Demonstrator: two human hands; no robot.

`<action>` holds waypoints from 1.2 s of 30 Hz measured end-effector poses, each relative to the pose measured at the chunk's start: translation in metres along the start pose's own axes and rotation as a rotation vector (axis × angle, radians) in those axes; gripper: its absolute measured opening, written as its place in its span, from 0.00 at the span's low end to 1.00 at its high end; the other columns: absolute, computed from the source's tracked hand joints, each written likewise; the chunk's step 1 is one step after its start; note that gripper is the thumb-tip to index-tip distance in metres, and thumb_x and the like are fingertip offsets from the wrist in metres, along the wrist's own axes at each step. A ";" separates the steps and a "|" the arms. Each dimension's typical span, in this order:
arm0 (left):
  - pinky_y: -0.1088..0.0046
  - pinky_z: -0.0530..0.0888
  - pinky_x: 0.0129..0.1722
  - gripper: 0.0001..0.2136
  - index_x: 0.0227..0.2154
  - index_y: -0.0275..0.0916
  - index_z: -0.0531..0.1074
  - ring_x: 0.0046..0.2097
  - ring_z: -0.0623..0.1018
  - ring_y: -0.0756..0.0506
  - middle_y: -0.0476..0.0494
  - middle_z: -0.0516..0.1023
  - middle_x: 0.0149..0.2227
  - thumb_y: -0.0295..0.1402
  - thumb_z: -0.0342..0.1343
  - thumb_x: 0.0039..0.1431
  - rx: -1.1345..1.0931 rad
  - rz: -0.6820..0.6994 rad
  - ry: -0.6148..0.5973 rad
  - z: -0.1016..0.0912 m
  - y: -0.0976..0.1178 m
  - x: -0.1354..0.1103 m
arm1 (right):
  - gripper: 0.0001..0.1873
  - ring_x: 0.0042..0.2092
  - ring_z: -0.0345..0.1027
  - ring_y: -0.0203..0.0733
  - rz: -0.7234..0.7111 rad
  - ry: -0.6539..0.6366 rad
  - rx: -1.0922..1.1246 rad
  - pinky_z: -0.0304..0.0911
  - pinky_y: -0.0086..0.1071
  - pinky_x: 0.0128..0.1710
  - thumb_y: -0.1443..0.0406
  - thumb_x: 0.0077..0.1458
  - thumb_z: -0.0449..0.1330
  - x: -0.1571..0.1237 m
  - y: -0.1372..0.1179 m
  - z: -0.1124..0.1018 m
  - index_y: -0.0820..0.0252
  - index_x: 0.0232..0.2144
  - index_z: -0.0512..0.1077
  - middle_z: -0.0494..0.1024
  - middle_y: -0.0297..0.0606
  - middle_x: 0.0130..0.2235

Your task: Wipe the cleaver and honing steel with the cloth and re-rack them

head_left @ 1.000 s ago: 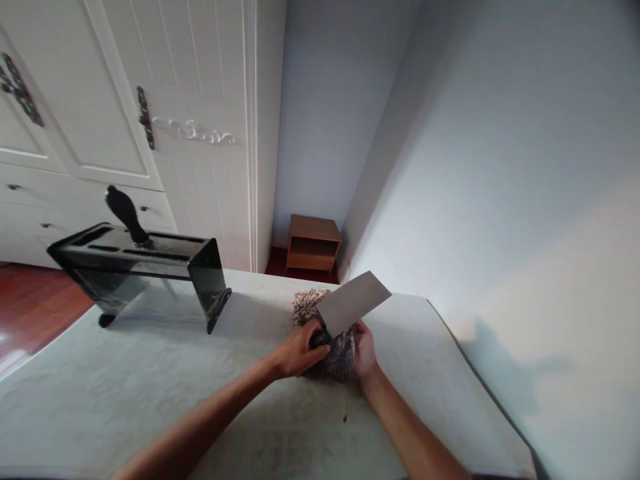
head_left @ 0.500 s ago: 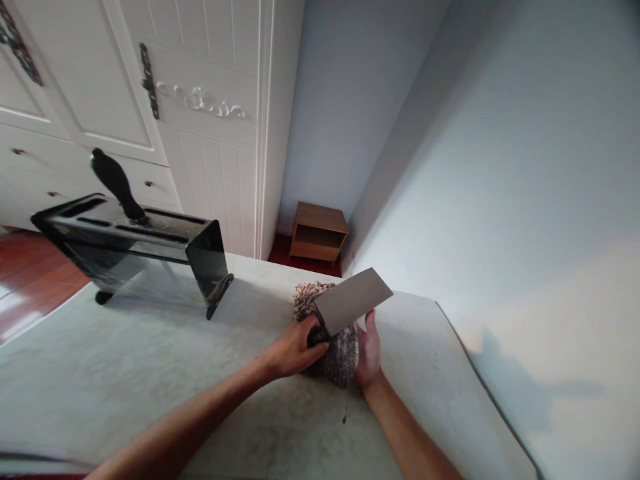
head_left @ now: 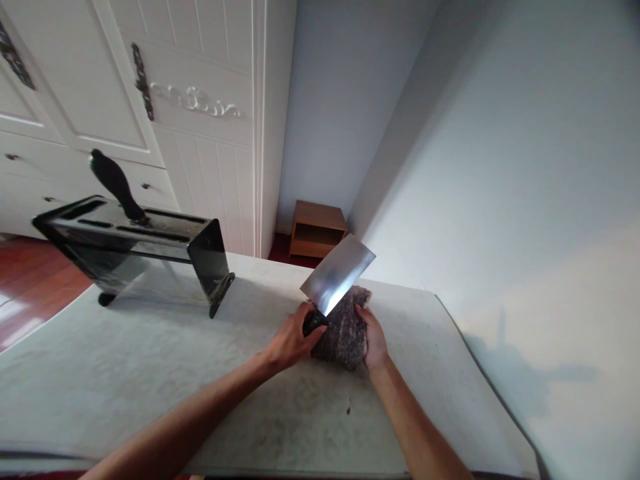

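My left hand (head_left: 295,337) is closed around the black handle of a cleaver (head_left: 339,272). The broad metal blade points up and away to the right, with a bright glare on its lower edge. Below and behind the blade is a fuzzy grey-brown cloth (head_left: 343,337). My right hand (head_left: 374,337) grips the cloth at its right side, the thumb lying on its upper part. The cloth hangs just above or rests on the table; which one I cannot tell.
A black knife block (head_left: 145,233) with clear sides holds one black-handled knife (head_left: 116,183) at the left of the pale table (head_left: 240,407). A small dark spot (head_left: 349,408) marks the tabletop. Beyond stand a white wardrobe (head_left: 210,167), a wooden nightstand (head_left: 320,217) and a wall (head_left: 525,200) at right.
The cleaver has turned more upright and its blade now shines. My right hand has shifted from behind the cloth to gripping its right side, and the cloth has moved up and bunched differently.
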State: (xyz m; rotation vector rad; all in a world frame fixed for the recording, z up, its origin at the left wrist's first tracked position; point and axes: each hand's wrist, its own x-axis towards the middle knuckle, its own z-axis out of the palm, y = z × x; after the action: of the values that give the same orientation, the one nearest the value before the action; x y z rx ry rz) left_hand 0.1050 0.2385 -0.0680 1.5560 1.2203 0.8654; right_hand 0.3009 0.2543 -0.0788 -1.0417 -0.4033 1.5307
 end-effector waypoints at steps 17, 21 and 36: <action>0.66 0.73 0.44 0.16 0.49 0.41 0.64 0.44 0.77 0.40 0.42 0.77 0.41 0.42 0.51 0.60 0.275 -0.073 -0.010 0.016 -0.006 -0.013 | 0.12 0.44 0.73 0.45 -0.927 -0.030 -0.594 0.69 0.38 0.45 0.63 0.50 0.66 -0.030 0.009 -0.005 0.60 0.37 0.75 0.77 0.42 0.45; 0.64 0.75 0.44 0.17 0.52 0.41 0.62 0.46 0.78 0.38 0.39 0.78 0.43 0.41 0.45 0.63 0.364 -0.091 -0.094 0.019 -0.001 -0.017 | 0.16 0.59 0.63 0.46 -1.324 -0.313 -1.121 0.58 0.41 0.60 0.69 0.56 0.60 -0.033 0.013 -0.002 0.58 0.48 0.73 0.72 0.43 0.54; 0.57 0.75 0.45 0.15 0.48 0.38 0.63 0.47 0.78 0.32 0.34 0.78 0.44 0.31 0.42 0.60 0.511 -0.046 -0.172 0.017 0.005 -0.020 | 0.34 0.71 0.29 0.50 -1.388 -0.321 -1.681 0.22 0.51 0.67 0.65 0.65 0.50 -0.024 0.030 0.005 0.55 0.70 0.44 0.42 0.40 0.70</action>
State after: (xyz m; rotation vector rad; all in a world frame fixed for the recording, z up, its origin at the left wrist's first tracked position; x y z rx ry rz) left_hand 0.1173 0.2151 -0.0680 1.9482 1.4122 0.3899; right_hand 0.2772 0.2256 -0.0894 -1.1022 -2.2522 -0.2410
